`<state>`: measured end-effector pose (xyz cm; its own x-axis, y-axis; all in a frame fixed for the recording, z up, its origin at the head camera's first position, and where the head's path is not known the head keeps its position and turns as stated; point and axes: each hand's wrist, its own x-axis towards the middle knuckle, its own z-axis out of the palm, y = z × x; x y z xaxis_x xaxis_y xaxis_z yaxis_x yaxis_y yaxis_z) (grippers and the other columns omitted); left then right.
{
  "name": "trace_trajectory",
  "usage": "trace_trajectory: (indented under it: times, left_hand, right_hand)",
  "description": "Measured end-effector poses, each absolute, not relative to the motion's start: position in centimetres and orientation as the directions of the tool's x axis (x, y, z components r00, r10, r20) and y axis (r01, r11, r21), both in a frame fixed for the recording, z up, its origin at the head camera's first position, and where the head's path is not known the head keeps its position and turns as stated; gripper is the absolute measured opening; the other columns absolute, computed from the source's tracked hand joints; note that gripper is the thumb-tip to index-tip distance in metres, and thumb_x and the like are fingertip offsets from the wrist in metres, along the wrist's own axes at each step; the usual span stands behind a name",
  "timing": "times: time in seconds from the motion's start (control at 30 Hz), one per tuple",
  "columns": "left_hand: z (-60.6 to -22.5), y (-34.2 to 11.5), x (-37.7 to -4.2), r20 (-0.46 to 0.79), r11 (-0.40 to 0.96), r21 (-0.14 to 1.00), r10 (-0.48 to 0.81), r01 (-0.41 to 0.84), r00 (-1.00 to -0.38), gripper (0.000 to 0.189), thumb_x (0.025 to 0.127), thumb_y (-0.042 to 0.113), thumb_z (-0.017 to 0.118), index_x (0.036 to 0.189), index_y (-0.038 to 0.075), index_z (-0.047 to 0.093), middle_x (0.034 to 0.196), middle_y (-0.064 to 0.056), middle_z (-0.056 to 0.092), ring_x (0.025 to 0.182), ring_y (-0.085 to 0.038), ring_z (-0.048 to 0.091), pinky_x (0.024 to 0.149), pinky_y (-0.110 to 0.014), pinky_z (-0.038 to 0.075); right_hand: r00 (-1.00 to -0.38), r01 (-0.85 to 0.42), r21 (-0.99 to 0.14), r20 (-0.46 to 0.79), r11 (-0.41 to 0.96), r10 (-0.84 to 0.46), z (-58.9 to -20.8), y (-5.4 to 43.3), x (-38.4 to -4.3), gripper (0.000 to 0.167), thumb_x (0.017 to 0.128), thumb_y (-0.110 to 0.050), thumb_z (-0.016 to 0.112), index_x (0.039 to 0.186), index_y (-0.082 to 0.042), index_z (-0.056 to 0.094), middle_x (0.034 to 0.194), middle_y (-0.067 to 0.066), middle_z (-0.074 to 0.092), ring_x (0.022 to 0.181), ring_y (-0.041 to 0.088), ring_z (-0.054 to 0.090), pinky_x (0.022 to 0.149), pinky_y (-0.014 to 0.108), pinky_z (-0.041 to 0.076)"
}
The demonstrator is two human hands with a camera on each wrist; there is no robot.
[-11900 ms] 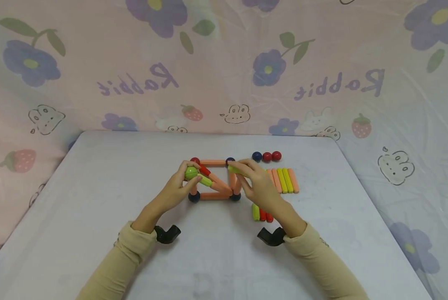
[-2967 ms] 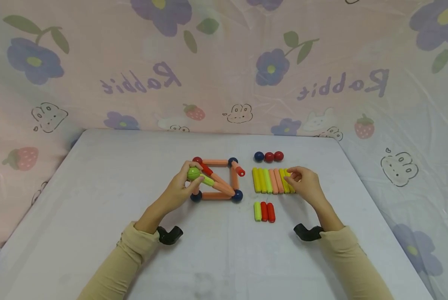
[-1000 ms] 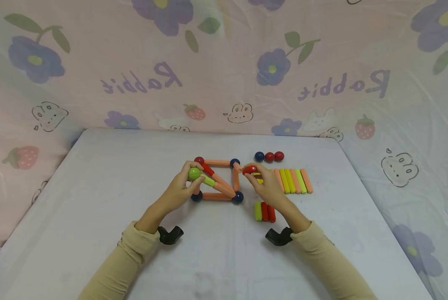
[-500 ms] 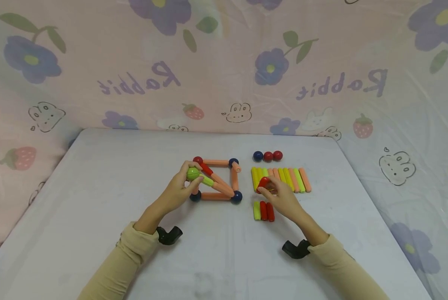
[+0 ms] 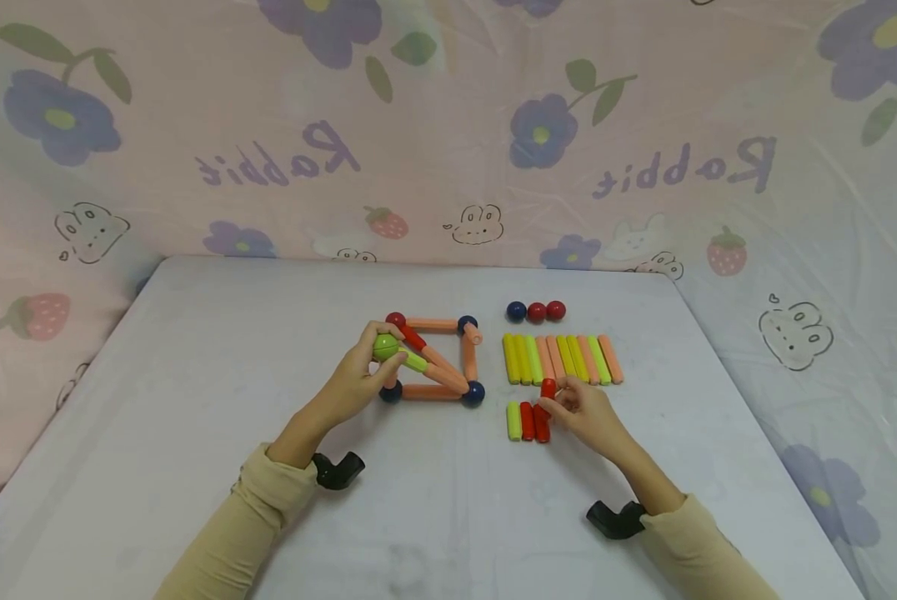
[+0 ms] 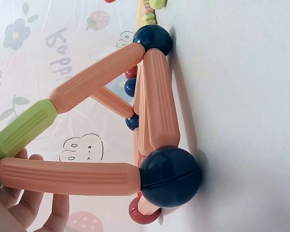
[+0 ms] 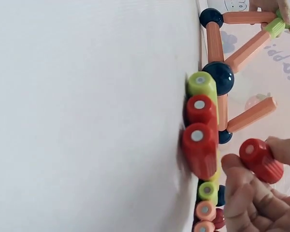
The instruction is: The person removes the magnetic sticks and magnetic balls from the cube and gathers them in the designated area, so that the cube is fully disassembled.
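Observation:
In the head view my left hand (image 5: 353, 379) grips a green ball (image 5: 385, 347), the raised top of a frame of magnetic rods and balls. A short lime rod (image 5: 414, 361) and a peach rod (image 6: 72, 178) slope down from that ball in the wrist view. Navy balls (image 6: 169, 176) and a red ball (image 5: 395, 320) form the base corners. One peach rod (image 7: 253, 115) rises from the back right ball with its upper end free. My right hand (image 5: 587, 417) pinches a short red rod (image 7: 266, 162) just above the short-rod row.
Two short red rods (image 5: 528, 421) and a lime one (image 5: 513, 422) lie side by side. Behind them is a row of long yellow, lime and peach rods (image 5: 572, 358). Farther back sit one navy ball (image 5: 517, 312) and two red balls (image 5: 546, 312).
My right hand has taken the short red rod off the free peach rod and carried it right and nearer me. The long-rod row has grown rightward. My left hand keeps its hold.

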<state>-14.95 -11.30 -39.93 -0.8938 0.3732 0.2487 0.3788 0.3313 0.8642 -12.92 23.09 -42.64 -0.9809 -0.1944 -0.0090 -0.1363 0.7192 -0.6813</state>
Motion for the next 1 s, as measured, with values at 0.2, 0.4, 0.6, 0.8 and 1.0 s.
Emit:
trace_trajectory:
  times: [0.2,0.4,0.6,0.8,1.0]
  left_hand:
    - [-39.9,-11.3,-14.9,0.249,0.33,0.865,0.373,0.378,-0.894,0.027,0.099,0.011,0.051,0.121,0.0,0.04,0.092,-0.016,0.056,0.079,-0.03,0.056,0.064,-0.02,0.048]
    - [-40.1,-11.3,-15.0,0.251,0.332,0.863,0.375,0.382,-0.893,0.028,0.099,0.011,0.051,0.122,-0.001,0.04,0.091,-0.016,0.056,0.078,-0.031,0.056,0.064,-0.021,0.049]
    - [-40.0,-11.3,-15.0,0.243,0.329,0.867,0.374,0.373,-0.895,0.027,0.099,0.011,0.051,0.121,0.001,0.04,0.091,-0.015,0.056,0.078,-0.031,0.056,0.064,-0.023,0.05]
    - [-40.0,-11.3,-15.0,0.237,0.331,0.869,0.374,0.368,-0.897,0.027,0.099,0.012,0.051,0.122,0.001,0.04,0.091,-0.015,0.056,0.079,-0.03,0.056,0.064,-0.021,0.049]
    - [-40.1,-11.4,-15.0,0.246,0.338,0.862,0.374,0.378,-0.894,0.028,0.099,0.011,0.051,0.122,0.0,0.04,0.092,-0.015,0.056,0.079,-0.03,0.056,0.064,-0.021,0.048]
  right_hand:
    - [-0.982,-0.099,-0.672,-0.053,0.734,-0.182,-43.2,23.9,-12.4,0.033,0.089,-0.018,0.068,0.108,0.007,0.057,0.06,0.002,0.054,0.053,0.004,0.042,0.053,0.018,0.038]
    - [-0.972,-0.038,-0.667,-0.147,0.744,-0.181,-43.3,24.3,-12.1,0.031,0.089,-0.02,0.068,0.104,0.004,0.056,0.058,-0.001,0.053,0.053,0.005,0.043,0.052,0.019,0.036]
    - [-0.963,0.007,-0.664,-0.206,0.748,-0.174,-43.5,24.3,-11.9,0.032,0.089,-0.021,0.069,0.106,0.003,0.055,0.057,0.001,0.055,0.052,0.009,0.046,0.052,0.019,0.037]
    - [-0.957,0.031,-0.656,-0.238,0.754,-0.167,-43.8,24.5,-12.0,0.033,0.088,-0.023,0.069,0.106,0.002,0.056,0.059,0.001,0.059,0.053,0.011,0.048,0.051,0.019,0.038]
    - [-0.952,0.006,-0.659,-0.234,0.752,-0.198,-44.0,24.5,-12.4,0.036,0.087,-0.025,0.07,0.105,0.003,0.056,0.057,0.001,0.059,0.052,0.012,0.05,0.05,0.02,0.039]
